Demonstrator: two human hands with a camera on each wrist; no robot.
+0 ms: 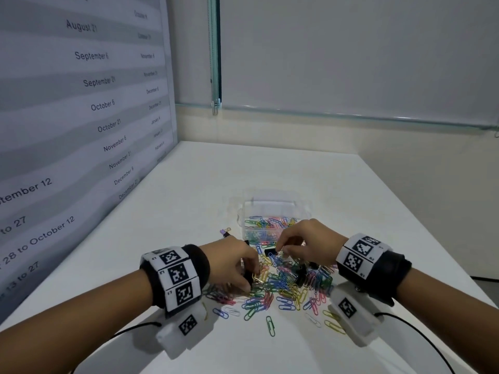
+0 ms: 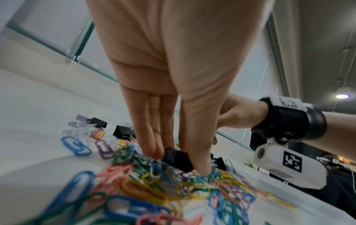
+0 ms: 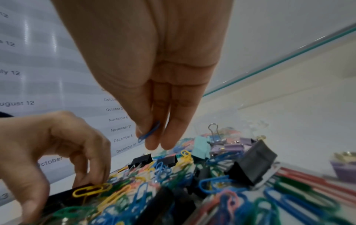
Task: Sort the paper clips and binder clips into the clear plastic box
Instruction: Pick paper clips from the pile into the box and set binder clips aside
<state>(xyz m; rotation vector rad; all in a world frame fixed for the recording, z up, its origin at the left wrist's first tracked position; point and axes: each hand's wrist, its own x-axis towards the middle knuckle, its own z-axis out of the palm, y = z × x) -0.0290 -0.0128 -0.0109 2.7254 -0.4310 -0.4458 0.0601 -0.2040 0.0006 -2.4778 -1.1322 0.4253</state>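
Observation:
A heap of coloured paper clips (image 1: pixel 283 284) mixed with black binder clips (image 1: pixel 300 275) lies on the white table (image 1: pixel 243 171), just in front of the clear plastic box (image 1: pixel 272 211). The box holds several paper clips. My left hand (image 1: pixel 249 279) reaches into the heap's left side and pinches a black binder clip (image 2: pixel 178 159) between thumb and fingers; a yellow paper clip (image 3: pixel 90 190) lies against it. My right hand (image 1: pixel 283 251) hovers over the heap near the box, with a blue paper clip (image 3: pixel 149 134) pinched in its fingertips.
A purple binder clip (image 1: pixel 225 232) lies left of the box. Mint (image 3: pixel 201 147) and purple binder clips (image 3: pixel 231 146) sit by the box; I cannot tell if they are inside. A calendar panel (image 1: pixel 81 103) walls the left side. The table's edge runs along the right.

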